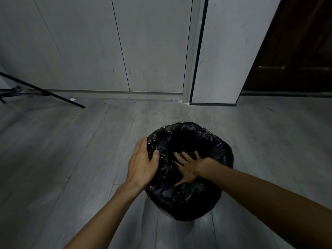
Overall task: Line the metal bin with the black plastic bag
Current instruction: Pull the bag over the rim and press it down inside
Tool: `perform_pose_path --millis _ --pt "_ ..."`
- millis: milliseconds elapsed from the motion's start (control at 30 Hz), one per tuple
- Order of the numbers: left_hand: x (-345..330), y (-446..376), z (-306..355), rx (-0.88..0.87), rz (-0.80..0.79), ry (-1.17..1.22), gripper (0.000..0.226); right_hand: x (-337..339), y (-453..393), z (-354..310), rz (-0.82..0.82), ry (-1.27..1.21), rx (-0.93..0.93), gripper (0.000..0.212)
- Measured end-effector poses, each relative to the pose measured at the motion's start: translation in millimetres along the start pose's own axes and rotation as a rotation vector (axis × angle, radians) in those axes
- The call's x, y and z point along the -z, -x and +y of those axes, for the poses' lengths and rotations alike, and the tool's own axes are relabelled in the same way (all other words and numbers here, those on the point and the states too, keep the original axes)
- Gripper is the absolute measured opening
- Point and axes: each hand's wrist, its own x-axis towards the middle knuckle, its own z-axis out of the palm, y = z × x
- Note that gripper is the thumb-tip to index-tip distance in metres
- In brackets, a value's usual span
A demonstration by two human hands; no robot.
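Observation:
The black plastic bag (190, 139) is draped over the bin on the floor and covers it all round, so none of the metal shows. My left hand (142, 164) clasps the bag-covered left rim, fingers outside and thumb over the edge. My right hand (188, 166) lies inside the opening with its fingers spread, pressing flat against the crinkled plastic. Its thumb is tucked under a fold.
Grey plank floor (71, 159) surrounds the bin. White cabinet doors (100, 47) stand along the back wall, with a white door (224, 51) to their right and a dark opening beyond. A black tripod leg (53, 95) slants across the floor at far left.

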Motion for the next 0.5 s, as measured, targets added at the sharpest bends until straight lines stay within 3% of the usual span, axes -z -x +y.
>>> perform_pose_path --millis 167,333,400,500 --pt "-3.7 5.8 -7.9 0.08 0.051 0.085 0.064 -5.0 -8.6 6.1 -0.093 0.051 0.061 0.082" --pt "-3.1 6.2 -10.0 0.147 0.059 0.196 0.064 16.9 12.1 -4.1 -0.059 -0.109 0.149 0.086" --pt "-2.7 6.4 -10.0 0.174 0.046 0.239 0.067 30.6 31.4 -2.9 0.019 -0.175 0.145 0.076" --pt "-0.2 2.9 -8.6 0.192 0.046 0.247 0.068 48.1 60.6 5.4 0.378 -0.216 0.17 0.045"
